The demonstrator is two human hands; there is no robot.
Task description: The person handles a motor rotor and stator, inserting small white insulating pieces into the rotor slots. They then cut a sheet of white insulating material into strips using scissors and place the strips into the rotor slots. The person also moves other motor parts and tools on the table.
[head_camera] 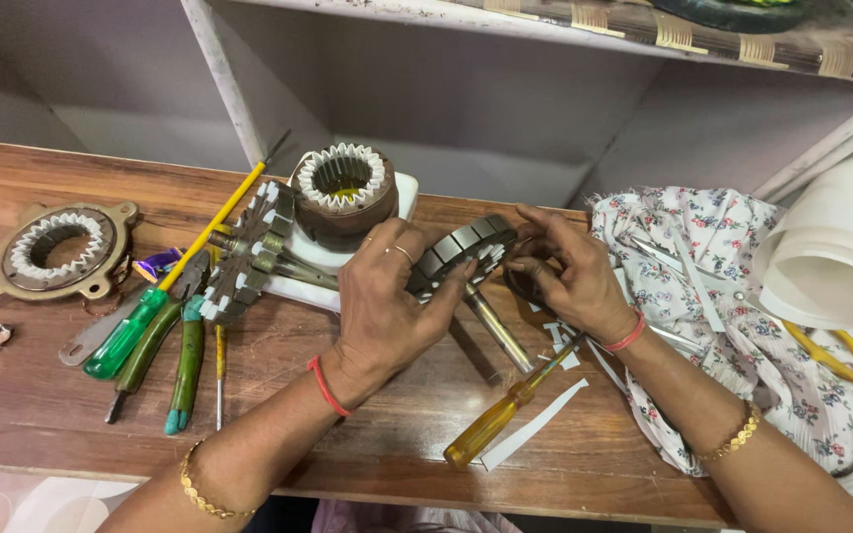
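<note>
Nearest the camera, an amber-handled screwdriver (502,415) and strips of white paper (535,422) lie on the wooden surface (41,395). Just past those, both hands are on the slotted metal motor core (461,252), held above the surface on its shaft (498,331). Left hand (382,296) is wrapped around its near side, gripping firm; right hand (565,271) has fingertips pinched at the core's slots, looks like it's seating an insulation strip. I'd guess the next bit needs a steady push into a narrow slot. Core is grey, ridged, paper bits poking out. Further back sits another stator (345,192).
</note>
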